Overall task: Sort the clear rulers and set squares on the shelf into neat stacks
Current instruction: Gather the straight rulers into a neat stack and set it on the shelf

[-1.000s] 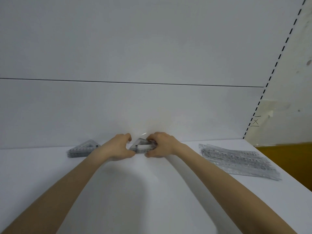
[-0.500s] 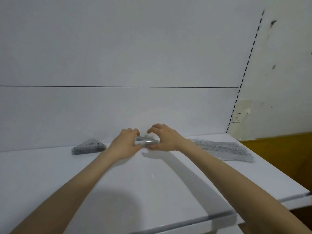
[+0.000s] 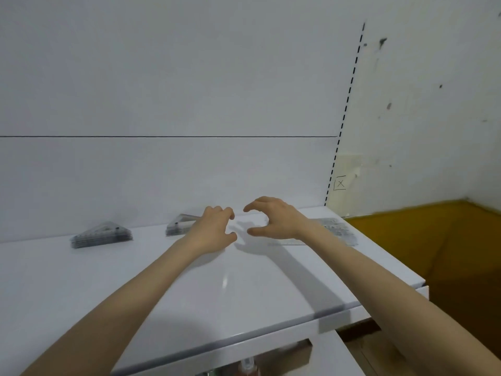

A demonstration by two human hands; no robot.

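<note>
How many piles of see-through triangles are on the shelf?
2: the left pile by the wall, and the middle pile partly hidden behind the left hand.

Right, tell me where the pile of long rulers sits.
Head view: the pile of long rulers lies at the right end of the white shelf by the back wall, just beyond the right hand, partly hidden by that wrist.

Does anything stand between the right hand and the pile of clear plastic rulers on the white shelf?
Nothing visible does: the pile of clear plastic rulers lies on the white shelf just beside the empty right hand.
</note>
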